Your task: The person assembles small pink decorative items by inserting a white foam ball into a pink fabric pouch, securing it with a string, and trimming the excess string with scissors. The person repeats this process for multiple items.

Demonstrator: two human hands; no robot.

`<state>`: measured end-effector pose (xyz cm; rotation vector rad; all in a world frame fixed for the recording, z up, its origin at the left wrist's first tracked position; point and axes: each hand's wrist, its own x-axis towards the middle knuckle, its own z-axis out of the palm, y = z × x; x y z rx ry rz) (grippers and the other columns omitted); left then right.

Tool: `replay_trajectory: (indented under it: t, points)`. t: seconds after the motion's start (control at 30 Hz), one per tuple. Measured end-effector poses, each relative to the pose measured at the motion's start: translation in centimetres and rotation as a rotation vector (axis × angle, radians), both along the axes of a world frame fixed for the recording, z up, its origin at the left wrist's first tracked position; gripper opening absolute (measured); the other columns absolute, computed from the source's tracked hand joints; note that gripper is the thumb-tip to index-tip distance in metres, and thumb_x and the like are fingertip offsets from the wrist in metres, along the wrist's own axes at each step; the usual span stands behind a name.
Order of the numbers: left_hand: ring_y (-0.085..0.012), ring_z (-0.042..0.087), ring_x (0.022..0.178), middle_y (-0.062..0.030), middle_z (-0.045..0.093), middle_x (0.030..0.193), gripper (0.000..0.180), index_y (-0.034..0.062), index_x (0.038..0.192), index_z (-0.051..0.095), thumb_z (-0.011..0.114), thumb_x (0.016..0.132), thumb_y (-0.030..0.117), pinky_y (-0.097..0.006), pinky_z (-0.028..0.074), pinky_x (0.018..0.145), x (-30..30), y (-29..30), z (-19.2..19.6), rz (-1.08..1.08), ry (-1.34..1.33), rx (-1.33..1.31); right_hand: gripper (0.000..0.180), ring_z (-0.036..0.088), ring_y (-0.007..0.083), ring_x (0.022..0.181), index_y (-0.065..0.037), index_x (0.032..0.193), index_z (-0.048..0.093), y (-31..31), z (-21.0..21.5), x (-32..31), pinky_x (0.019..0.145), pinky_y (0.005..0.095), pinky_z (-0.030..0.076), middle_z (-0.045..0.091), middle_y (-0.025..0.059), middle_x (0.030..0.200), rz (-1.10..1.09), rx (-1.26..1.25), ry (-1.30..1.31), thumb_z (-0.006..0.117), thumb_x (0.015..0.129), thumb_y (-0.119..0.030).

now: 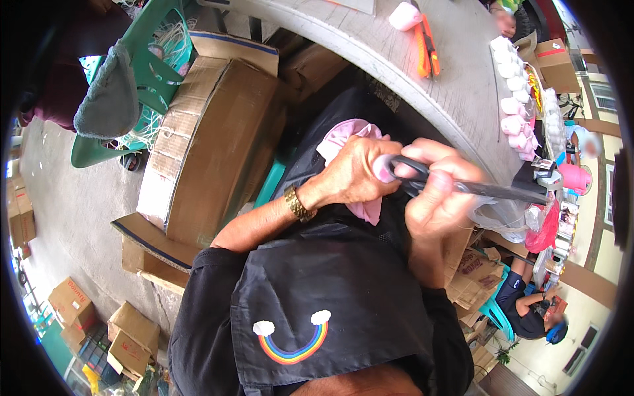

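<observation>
My left hand (360, 170), with a gold-coloured watch at the wrist, is closed over a bunch of pink cloth (340, 137) above my lap. A small pink-and-white end (383, 169) pokes out between its thumb and fingers. My right hand (439, 191) is closed on dark scissors (505, 192), whose black handle loops lie against that pink end. Their blades point away to the right. The right hand is partly blurred, and what lies inside the left fist is hidden.
A grey table (396, 66) curves past my hands, bearing an orange cutter (426, 46) and rows of white and pink rolls (512, 99). A large open cardboard box (218, 145) stands at my left, near a green chair (158, 86). People sit nearby.
</observation>
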<state>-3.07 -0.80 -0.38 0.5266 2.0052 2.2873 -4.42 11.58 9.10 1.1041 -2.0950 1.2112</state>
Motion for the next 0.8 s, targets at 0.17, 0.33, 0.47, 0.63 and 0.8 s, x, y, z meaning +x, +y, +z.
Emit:
replay_trajectory:
  t: [0.17,0.33,0.47,0.63,0.8]
  points:
    - [-0.0211,0.063,0.077,-0.0076,0.064,0.08,0.022,0.0066,0.09,0.066,0.075,0.07,0.013,-0.035,0.048,0.07,-0.5,-0.2,-0.2,0.08,0.011,-0.315,0.024,0.06,0.0199,0.057,0.001,0.096,0.044,-0.5,0.5,0.4,0.057,0.0326,0.053,0.062,0.0194,0.072,0.004,-0.461,0.02,0.038,0.103,-0.021]
    - [-0.0361,0.063,0.08,-0.0138,0.06,0.069,0.019,0.0039,0.08,0.06,0.073,0.069,0.012,-0.051,0.042,0.099,-0.3,0.5,-0.7,0.183,0.071,-0.257,0.017,0.058,0.0147,0.058,0.002,0.096,0.042,0.4,-2.5,0.3,0.058,0.0277,0.049,0.062,0.0187,0.084,-0.152,-0.045,-0.245,0.04,0.102,-0.013]
    - [-0.0376,0.062,0.09,-0.0127,0.062,0.084,0.03,0.0053,0.09,0.056,0.075,0.072,0.021,-0.063,0.025,0.108,-0.9,0.5,-1.3,0.185,0.182,-0.306,0.026,0.057,0.0168,0.056,-0.001,0.1,0.043,2.6,-4.7,-0.3,0.053,0.0256,0.049,0.059,0.0192,0.092,-0.267,-0.465,-0.53,0.041,0.103,-0.026]
    - [-0.0355,0.055,0.109,-0.0128,0.057,0.108,0.036,0.0084,0.105,0.057,0.072,0.079,0.028,-0.061,0.023,0.109,-1.6,0.3,-4.0,0.189,0.171,-0.34,0.022,0.059,0.0142,0.061,-0.004,0.098,0.049,3.9,-7.1,0.5,0.063,0.0248,0.048,0.054,0.0075,0.09,-0.36,-0.269,-0.634,0.04,0.104,-0.023]
    - [-0.0297,0.051,0.106,-0.0122,0.049,0.117,0.037,0.015,0.105,0.065,0.075,0.077,0.035,-0.072,0.02,0.099,0.2,-1.6,-5.7,0.321,0.188,-0.879,0.025,0.058,0.009,0.07,-0.001,0.102,0.059,3.4,-11.4,1.9,0.063,0.0235,0.047,0.056,0.0036,0.086,-0.188,-0.046,-1.15,0.046,0.103,-0.022]
